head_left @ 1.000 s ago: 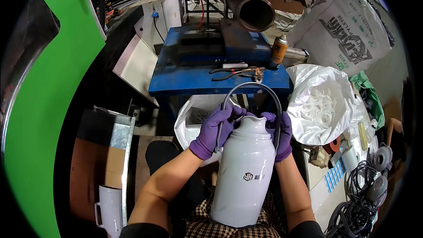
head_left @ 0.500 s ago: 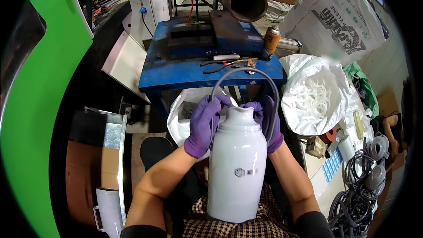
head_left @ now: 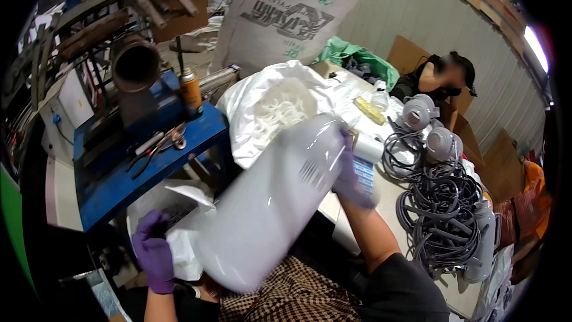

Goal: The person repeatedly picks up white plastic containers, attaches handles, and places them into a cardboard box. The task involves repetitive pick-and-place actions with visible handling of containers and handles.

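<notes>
A glossy pale grey jug body [head_left: 268, 203] hangs tilted over my lap, blurred by motion, with its wide base toward the lower left. My right hand [head_left: 350, 170], in a purple glove, grips it near its upper end; the jug hides part of the fingers. My left hand [head_left: 154, 253], also gloved in purple, is off the jug to the left of its base. Its fingers are loosely bent and hold nothing. The grey flexible strip seen before on the jug cannot be made out now.
A white sack of pale rings [head_left: 280, 110] lies beyond the jug. On the right table are coiled grey strips [head_left: 438, 220] and clear-grey round parts [head_left: 444, 143]. A blue bench [head_left: 149, 173] with pliers [head_left: 143, 158] and a spray can [head_left: 190, 92] stands left. Another person [head_left: 438, 77] sits far right.
My view has turned to the right. The jug has gone from upright between both hands to tilted in my right hand. My left hand has let go and moved left.
</notes>
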`<state>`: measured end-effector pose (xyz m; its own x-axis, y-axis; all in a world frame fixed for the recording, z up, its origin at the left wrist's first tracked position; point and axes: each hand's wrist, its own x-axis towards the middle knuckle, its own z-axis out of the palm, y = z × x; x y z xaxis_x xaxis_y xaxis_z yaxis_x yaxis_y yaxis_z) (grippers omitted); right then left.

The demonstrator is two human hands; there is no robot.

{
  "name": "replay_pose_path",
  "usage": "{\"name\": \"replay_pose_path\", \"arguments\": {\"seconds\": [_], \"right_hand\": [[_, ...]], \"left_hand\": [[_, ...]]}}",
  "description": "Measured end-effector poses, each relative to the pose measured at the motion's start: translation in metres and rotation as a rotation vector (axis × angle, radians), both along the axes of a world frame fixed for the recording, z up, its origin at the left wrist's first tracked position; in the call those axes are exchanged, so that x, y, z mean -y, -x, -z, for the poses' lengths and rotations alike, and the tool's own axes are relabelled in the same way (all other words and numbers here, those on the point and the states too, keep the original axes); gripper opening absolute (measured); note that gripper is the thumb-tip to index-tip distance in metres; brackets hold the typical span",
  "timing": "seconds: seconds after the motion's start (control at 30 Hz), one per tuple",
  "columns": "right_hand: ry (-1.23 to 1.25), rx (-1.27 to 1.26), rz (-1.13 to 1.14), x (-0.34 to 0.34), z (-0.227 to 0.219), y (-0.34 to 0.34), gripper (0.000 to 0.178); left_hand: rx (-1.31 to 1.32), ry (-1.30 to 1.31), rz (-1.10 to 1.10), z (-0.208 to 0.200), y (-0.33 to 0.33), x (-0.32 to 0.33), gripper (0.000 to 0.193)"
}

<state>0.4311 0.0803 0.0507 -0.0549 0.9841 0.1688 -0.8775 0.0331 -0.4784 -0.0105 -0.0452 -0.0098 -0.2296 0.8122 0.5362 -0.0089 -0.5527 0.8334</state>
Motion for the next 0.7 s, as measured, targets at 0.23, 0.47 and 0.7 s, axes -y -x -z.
{"name": "replay_pose_path", "arguments": {"seconds": [0.23, 0.47, 0.7], "right_hand": [[0.062, 0.063, 0.598, -0.050, 0.011, -0.189, 0.044], [0.155, 0.299, 0.639, -0.145, 0.044, -0.299, 0.053], [-0.549, 0.296, -0.225, -0.098, 0.055, -0.349, 0.045]], "left_hand": [[0.020, 0.220, -0.026, 0.012, 0.005, 0.008, 0.029], [-0.546, 0.168, -0.414, -0.011, 0.042, 0.033, 0.030], [0.178, 0.256, -0.776, 0.041, 0.192, 0.201, 0.028]]}}
